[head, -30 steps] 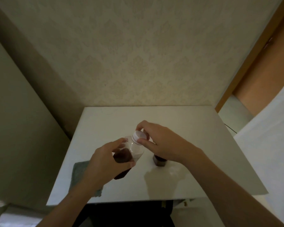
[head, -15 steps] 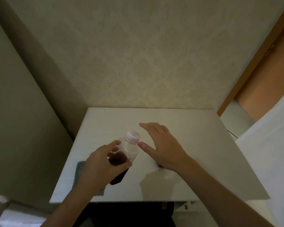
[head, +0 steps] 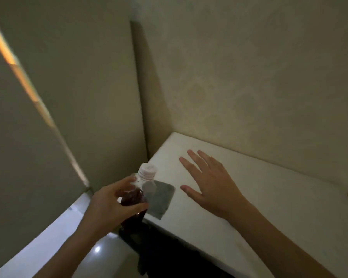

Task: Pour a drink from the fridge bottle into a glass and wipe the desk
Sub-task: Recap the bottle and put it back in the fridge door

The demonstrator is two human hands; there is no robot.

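Furthest left of both hands stands a tall pale panel, likely the fridge (head: 58, 97), though blur keeps that a guess. The left hand (head: 111, 205) is wrapped around the middle of the bottle (head: 138, 195), thumb on the near side and fingers curled round the far side, holding it tilted just off the tabletop's (head: 269, 197) left corner. The white cap (head: 148, 170) sits on the neck above the fingers, and dark drink fills roughly the lower half. Just right of the bottle, between the 2 hands, a grey cloth (head: 161, 199) lies flat on the tabletop. The right hand (head: 211, 183) hovers further right, empty, fingers spread. No glass shows here.

The bottle looks like thin clear plastic — light, half full, likely to dent under a hard squeeze and possibly slick if cold. The mid-body hold suits it. The cloth is soft and limp — pinch an edge or press it flat.
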